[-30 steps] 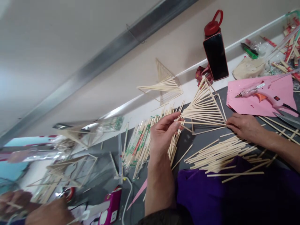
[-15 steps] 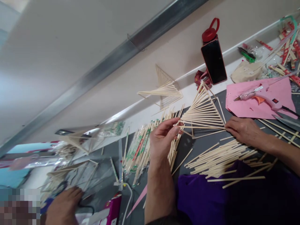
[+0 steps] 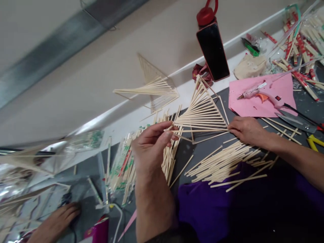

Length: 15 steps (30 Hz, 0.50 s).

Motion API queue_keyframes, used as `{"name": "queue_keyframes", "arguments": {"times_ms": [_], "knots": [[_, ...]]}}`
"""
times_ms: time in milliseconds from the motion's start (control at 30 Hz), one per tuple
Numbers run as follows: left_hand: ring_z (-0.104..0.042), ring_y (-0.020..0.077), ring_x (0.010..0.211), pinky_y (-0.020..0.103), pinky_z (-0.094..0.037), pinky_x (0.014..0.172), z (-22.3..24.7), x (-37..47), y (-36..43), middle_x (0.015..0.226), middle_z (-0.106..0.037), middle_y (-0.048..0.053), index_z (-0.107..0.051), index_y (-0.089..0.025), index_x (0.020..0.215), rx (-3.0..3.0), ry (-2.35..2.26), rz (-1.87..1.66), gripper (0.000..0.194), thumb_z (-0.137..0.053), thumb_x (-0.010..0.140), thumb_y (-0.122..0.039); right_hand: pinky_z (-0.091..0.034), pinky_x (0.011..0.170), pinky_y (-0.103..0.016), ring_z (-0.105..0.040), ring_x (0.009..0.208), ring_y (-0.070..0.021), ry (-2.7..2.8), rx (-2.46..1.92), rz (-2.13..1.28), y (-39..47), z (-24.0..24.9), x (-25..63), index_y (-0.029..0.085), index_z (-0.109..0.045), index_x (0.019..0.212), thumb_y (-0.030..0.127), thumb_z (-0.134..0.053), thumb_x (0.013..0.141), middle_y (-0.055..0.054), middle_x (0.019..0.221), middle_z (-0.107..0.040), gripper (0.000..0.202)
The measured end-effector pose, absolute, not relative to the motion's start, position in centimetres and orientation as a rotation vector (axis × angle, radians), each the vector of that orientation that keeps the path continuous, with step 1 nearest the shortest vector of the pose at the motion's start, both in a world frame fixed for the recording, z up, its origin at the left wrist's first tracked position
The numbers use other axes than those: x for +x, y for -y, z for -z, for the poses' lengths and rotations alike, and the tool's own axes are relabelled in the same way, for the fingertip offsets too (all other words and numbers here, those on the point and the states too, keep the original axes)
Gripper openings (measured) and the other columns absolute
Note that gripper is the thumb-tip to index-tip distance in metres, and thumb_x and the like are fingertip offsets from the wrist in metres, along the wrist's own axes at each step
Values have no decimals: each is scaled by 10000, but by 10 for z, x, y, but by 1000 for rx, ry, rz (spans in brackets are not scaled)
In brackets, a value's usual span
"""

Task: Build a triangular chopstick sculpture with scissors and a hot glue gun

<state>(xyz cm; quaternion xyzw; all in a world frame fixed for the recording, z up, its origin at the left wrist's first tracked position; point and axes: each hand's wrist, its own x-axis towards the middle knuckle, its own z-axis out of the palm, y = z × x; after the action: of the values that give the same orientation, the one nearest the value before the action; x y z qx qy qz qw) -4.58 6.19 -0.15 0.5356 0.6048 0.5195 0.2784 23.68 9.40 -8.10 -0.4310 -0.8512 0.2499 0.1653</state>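
Note:
A fan-like frame of pale wooden chopsticks is held up in front of me, its sticks spread in a twisted triangle. My left hand pinches its left corner, where the stick ends come together. At the lower right corner, the fingertips of my right hand are closed on the stick ends. The lowest stick runs from one hand to the other; whether it is fixed to the frame I cannot tell. Below the frame lies a pile of loose chopsticks, partly on purple cloth.
A pink glue gun rests on pink paper, with scissors alongside. A phone leans on a red-capped bottle. Another stick frame stands by the wall. Packaged chopsticks lie left, near another person's hand.
My view has shifted right, so everything appears further left. Both hands keep their hold on the chopstick frame. The other person's hand has moved relative to the table.

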Motion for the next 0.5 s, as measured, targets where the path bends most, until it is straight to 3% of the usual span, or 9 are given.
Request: {"name": "queue_keyframes", "arguments": {"times_ms": [133, 333, 500], "knots": [[-612, 101, 487, 194, -426, 410, -1, -42, -63, 706, -742, 30, -783, -179, 854, 1420, -1646, -1402, 204, -778, 653, -216, -403, 703, -251, -625, 801, -156, 2331, -1261, -762, -94, 80, 236, 183, -709, 931, 150, -488, 879, -58, 923, -724, 229], [-625, 99, 499, 198, -433, 419, -2, -42, -62, 731, -756, 23, -791, -204, 859, 1411, -1582, -1403, 171, -782, 690, -179, -373, 629, -237, -574, 643, -131, 2226, -1383, -820, -94, 76, 234, 183, -664, 930, 145, -515, 838, -18, 782, -703, 180], [-624, 97, 497, 191, -425, 406, -1, -41, -63, 718, -755, 26, -789, -194, 860, 1413, -1569, -1422, 183, -794, 677, -179, -371, 647, -248, -594, 704, -144, 2241, -1383, -758, -93, 77, 233, 192, -663, 927, 146, -501, 835, -23, 825, -716, 192]]}}
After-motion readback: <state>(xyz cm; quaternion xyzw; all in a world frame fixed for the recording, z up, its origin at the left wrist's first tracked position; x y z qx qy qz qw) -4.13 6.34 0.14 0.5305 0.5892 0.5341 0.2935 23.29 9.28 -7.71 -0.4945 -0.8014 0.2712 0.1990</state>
